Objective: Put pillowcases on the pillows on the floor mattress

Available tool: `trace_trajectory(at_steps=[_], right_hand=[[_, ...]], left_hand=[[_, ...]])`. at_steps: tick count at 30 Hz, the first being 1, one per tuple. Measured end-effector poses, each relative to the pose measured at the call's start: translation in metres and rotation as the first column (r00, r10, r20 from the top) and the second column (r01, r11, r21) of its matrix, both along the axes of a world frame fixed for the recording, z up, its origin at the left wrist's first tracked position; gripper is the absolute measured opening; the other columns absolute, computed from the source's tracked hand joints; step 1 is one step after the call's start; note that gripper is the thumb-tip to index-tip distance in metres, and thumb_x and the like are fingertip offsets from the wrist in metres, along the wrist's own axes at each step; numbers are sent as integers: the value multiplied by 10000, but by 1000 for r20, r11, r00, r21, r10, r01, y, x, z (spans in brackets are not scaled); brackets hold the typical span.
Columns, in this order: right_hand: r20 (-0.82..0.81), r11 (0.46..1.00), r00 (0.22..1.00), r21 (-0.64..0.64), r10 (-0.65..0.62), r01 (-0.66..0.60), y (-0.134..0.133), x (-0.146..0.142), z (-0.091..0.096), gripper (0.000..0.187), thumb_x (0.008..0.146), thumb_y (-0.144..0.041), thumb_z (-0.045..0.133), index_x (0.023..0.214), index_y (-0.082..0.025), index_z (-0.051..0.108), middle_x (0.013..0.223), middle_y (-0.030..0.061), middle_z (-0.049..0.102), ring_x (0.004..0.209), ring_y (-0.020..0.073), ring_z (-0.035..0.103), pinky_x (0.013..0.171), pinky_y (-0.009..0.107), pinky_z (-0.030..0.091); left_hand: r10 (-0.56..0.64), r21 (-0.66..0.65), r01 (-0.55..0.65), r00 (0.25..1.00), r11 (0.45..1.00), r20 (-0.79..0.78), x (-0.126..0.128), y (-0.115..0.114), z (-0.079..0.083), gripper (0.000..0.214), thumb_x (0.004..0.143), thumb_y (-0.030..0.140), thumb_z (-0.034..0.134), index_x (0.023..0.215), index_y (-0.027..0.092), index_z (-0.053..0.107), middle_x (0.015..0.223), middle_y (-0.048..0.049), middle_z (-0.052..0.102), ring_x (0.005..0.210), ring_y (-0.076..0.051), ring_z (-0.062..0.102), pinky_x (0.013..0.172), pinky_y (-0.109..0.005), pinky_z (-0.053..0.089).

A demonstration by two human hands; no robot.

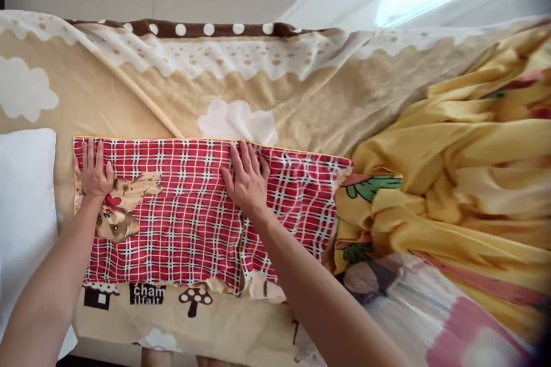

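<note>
A red plaid cloth point(185, 212) with a printed dog figure lies spread over the bed sheet, its far edge trimmed in yellow. My left hand point(95, 175) rests flat on its left end, fingers pointing to the far edge. Near the middle of that edge, my right hand point(247, 178) presses down with fingers spread. Beside the right hand a seam or fold runs across the cloth toward me. The near edge is wavy and shows a cream underside. Neither hand grips anything.
The tan bed sheet point(116, 103) has white clouds and a brown polka-dot border. A white pillow point(26, 212) lies at left. Bunched yellow fabric point(465, 183) fills the right side, with a pink and white cloth point(413, 298) nearer me. Pale floor shows beyond the bed.
</note>
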State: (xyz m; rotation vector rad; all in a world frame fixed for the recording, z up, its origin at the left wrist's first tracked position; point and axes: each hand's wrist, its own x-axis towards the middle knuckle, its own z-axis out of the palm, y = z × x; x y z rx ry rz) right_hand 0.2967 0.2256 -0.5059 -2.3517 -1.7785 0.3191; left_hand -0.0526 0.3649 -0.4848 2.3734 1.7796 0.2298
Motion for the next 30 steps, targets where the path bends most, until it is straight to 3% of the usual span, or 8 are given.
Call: trace_trajectory(at_steps=[2,7,14,18,24,30], right_hand=[[80,998,996,35,-50,47,-11,11,-13,595,1001,-435,318,1544,-190,295,1570,127,361,1455,272,316,1168,463,210],[127,996,991,79,-42,33,-16,2,-34,601,959,-399,359,1512,-166,371,1535,154,413,1417,304,366,1139,468,209],[142,997,988,55,-55,47,-17,4,-38,587,944,-397,353,1481,-170,426,1502,149,462,1400,300,393,1134,461,197],[165,993,985,113,-41,22,-18,4,-41,579,946,-395,363,1470,-161,442,1486,151,482,1386,285,416,1131,439,202],[161,996,986,82,-45,32,-19,4,-42,586,933,-391,370,1470,-167,444,1488,154,478,1391,307,404,1122,462,213],[157,997,986,60,-52,43,-18,4,-40,587,936,-393,351,1472,-172,441,1494,148,472,1396,308,396,1121,464,213]], left_hand=[[9,-23,-9,1000,1000,-4,0,2,-1,644,940,415,357,1535,175,311,1620,-119,249,1510,-291,172,1223,-513,-12],[35,-29,-37,997,999,-62,1,5,-1,640,924,425,334,1496,144,391,1591,-141,314,1500,-285,209,1216,-512,26],[0,31,4,995,1000,-103,-2,5,-7,628,937,409,318,1496,131,389,1584,-166,319,1488,-286,245,1207,-515,50],[-7,50,12,993,999,-117,-4,5,-9,626,940,401,321,1504,134,370,1591,-169,300,1487,-282,249,1202,-518,73],[34,-28,-37,994,999,-102,-3,5,-7,648,918,407,326,1500,129,377,1599,-169,281,1488,-311,233,1201,-539,53],[18,2,-18,995,1000,-102,-3,5,-7,647,922,414,309,1495,124,386,1571,-171,345,1491,-289,233,1202,-522,48]])
